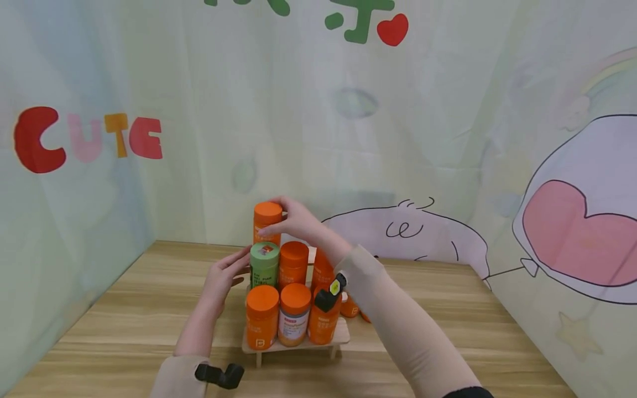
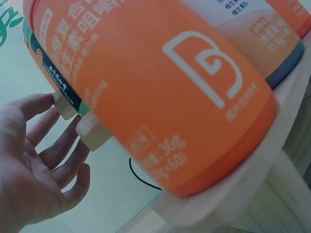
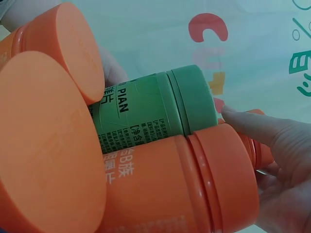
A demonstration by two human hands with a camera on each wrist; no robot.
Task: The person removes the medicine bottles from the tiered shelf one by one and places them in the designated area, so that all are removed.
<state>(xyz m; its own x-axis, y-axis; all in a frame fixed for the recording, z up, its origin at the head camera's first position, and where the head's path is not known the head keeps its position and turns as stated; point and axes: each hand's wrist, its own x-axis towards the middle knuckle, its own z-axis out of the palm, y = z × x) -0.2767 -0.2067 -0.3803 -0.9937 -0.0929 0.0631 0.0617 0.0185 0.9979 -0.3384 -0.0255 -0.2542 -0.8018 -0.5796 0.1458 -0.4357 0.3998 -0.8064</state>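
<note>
In the head view my right hand (image 1: 301,224) grips an orange bottle (image 1: 267,213) at the back left of a stepped wooden rack (image 1: 342,333), thumb in front and fingers behind. The right wrist view shows that hand (image 3: 286,160) beyond a green bottle (image 3: 141,114), which largely hides the held bottle (image 3: 265,153). My left hand (image 1: 219,279) is beside the rack's left side, near the green bottle on the middle step. Up close, its fingers (image 2: 36,109) reach the wooden step end (image 2: 95,132), behind a large orange bottle (image 2: 160,107).
Two more orange bottles (image 1: 293,262) share the middle step. Along the front step stand an orange bottle (image 1: 262,318), a white-labelled one (image 1: 293,326) and another orange one (image 1: 320,329). Further orange bottles (image 1: 350,307) are on the wooden table (image 1: 149,309), right of the rack. A printed curtain (image 1: 224,110) surrounds it.
</note>
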